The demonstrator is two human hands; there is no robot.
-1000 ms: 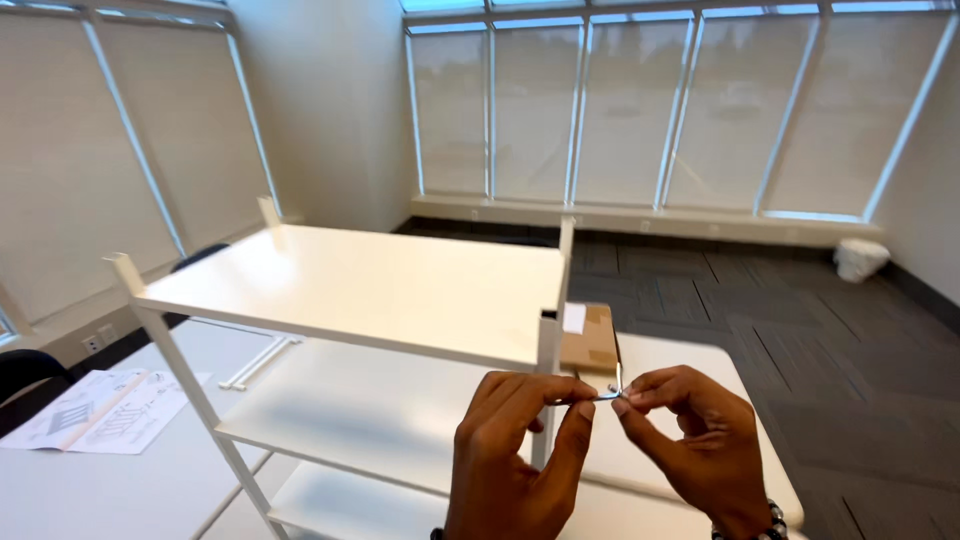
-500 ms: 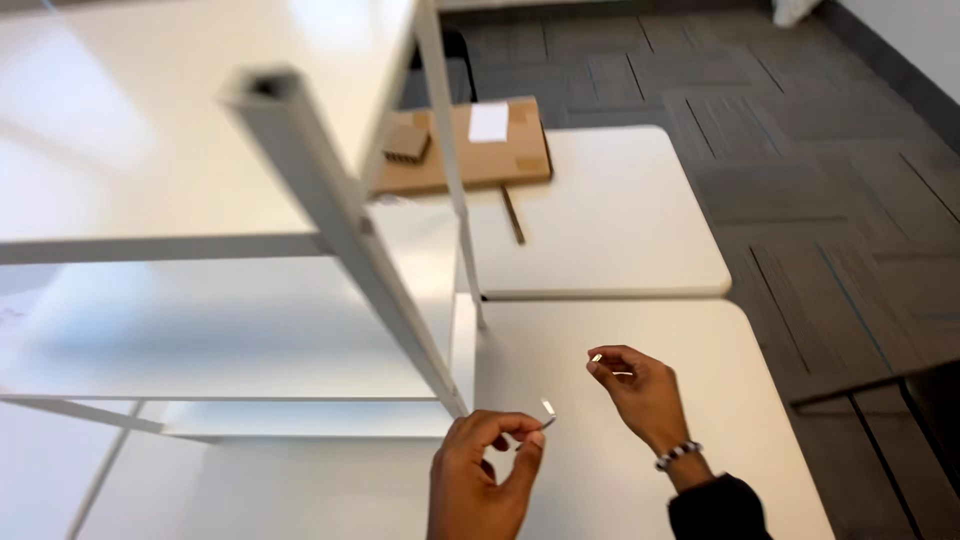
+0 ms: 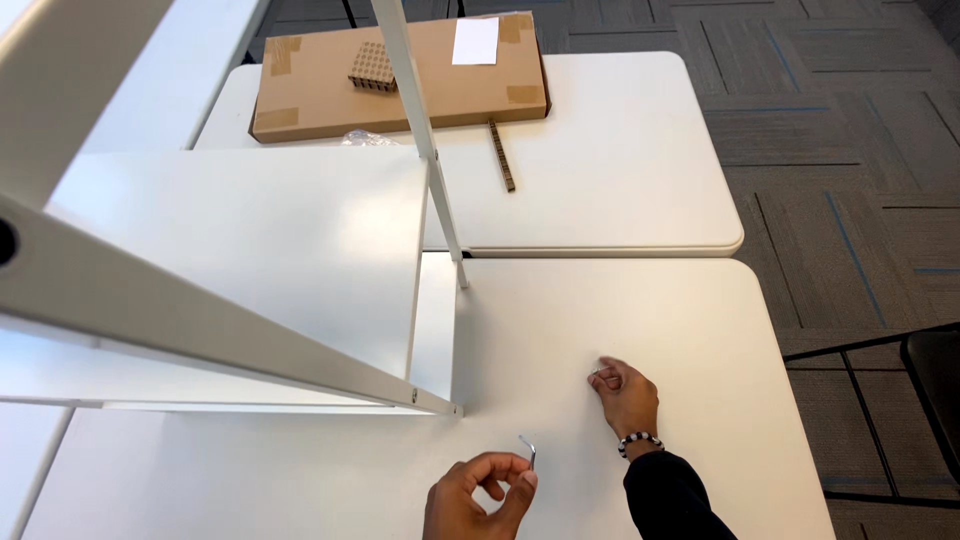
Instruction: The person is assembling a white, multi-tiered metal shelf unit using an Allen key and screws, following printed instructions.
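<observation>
Left hand [image 3: 478, 495] low over the white table [image 3: 620, 310], pinching a small metal hex key [image 3: 528, 450] btwn thumb & fingers; right hand [image 3: 622, 393] curled on the tabletop, fingertips closed on sth tiny, can't tell what; white shelf unit [image 3: 240, 250] just left; cardboard box [image 3: 400, 80] well beyond.

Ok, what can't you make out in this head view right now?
- Right hand: something small pinched at the fingertips, too small to identify.
- Left hand: wrist cut off by the bottom edge; holds a hex key.
- Cardboard box: partly hidden behind the white shelf post.
</observation>
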